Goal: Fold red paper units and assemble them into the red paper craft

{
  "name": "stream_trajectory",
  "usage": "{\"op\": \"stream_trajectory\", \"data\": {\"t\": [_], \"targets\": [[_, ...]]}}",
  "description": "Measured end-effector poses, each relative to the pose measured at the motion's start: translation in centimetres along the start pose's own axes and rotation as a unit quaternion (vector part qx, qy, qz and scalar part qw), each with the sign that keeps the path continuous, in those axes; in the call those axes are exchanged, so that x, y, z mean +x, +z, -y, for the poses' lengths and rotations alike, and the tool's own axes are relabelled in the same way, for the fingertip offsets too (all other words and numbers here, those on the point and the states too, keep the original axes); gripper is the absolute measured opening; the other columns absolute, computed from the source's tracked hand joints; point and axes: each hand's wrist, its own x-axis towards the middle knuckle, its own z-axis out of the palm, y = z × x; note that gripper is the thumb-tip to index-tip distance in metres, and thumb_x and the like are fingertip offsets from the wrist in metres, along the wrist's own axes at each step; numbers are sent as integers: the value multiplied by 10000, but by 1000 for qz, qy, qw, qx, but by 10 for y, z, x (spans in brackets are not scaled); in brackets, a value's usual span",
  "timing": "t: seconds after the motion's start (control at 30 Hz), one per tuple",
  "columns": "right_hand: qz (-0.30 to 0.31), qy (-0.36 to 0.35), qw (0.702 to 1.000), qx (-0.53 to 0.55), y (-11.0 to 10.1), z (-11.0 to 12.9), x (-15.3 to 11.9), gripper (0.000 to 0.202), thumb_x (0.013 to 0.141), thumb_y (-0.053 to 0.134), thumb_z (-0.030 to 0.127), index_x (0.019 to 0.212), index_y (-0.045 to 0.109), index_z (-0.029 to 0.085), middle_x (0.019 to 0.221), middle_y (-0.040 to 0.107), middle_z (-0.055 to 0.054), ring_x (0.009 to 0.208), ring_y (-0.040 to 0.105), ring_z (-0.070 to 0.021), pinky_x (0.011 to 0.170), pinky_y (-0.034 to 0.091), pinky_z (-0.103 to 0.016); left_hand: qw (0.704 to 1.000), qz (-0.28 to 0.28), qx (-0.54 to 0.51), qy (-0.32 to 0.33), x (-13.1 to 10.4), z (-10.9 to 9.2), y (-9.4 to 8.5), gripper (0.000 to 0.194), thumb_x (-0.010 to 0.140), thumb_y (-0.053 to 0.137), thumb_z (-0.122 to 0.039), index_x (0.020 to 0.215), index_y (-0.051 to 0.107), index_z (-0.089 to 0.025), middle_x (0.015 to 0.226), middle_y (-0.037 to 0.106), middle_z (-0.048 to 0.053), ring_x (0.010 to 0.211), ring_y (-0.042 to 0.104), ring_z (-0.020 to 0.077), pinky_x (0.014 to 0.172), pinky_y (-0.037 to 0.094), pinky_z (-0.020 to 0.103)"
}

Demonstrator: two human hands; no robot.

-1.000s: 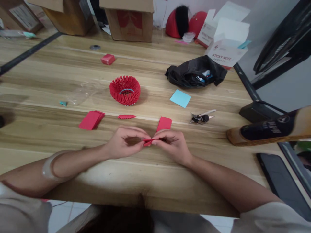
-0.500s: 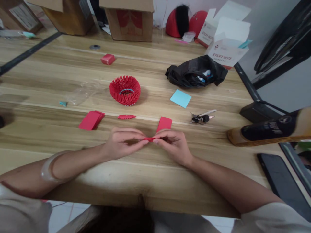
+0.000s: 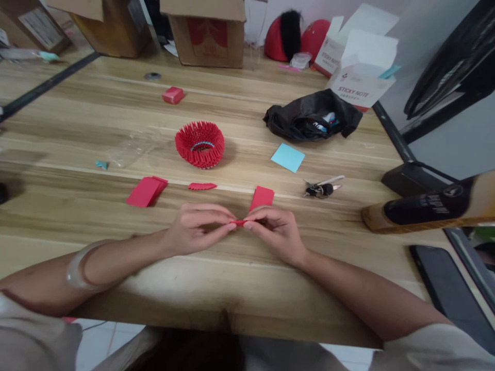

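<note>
1. Pale wood-grain desk (image 3: 240,283), with a brown cardboard box printed in red (image 3: 208,42) at its far side.
2. Left hand (image 3: 181,231) and right hand (image 3: 285,238) nearly meet, both pinching one small folded red paper piece (image 3: 240,223) between the fingertips, nearer the body than the round red bowl of folded paper points (image 3: 200,147).
3. Uneven pressure from the two sides could skew a crease; a loosened pinch could let the piece spring open or slip.
4. Right-hand knuckles could nudge the flat red paper stack (image 3: 263,196) just beyond them.
</note>
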Motion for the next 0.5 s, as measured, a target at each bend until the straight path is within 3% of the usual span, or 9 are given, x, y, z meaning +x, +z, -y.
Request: {"op": "stream_trajectory", "data": {"t": [0.23, 0.5], "targets": [[0, -9, 1000, -21, -1, 2, 0, 76, 782, 649, 249, 761, 690, 189, 751, 698, -45, 694, 627, -142, 622, 494, -267, 999, 12, -42, -4, 0, 0, -1, 114, 794, 612, -97, 823, 674, -188, 747, 702, 42, 652, 663, 114, 582, 531, 163], [4, -3, 1000, -1, -2, 1, -1, 69, 775, 658, 258, 776, 684, 194, 762, 701, -40, 702, 632, -141, 644, 503, -272, 1000, 15, -10, -8, 0, -2, -1, 85, 823, 595, -164, 783, 670, -174, 747, 697, 50, 617, 653, 103, 559, 522, 159]]}}
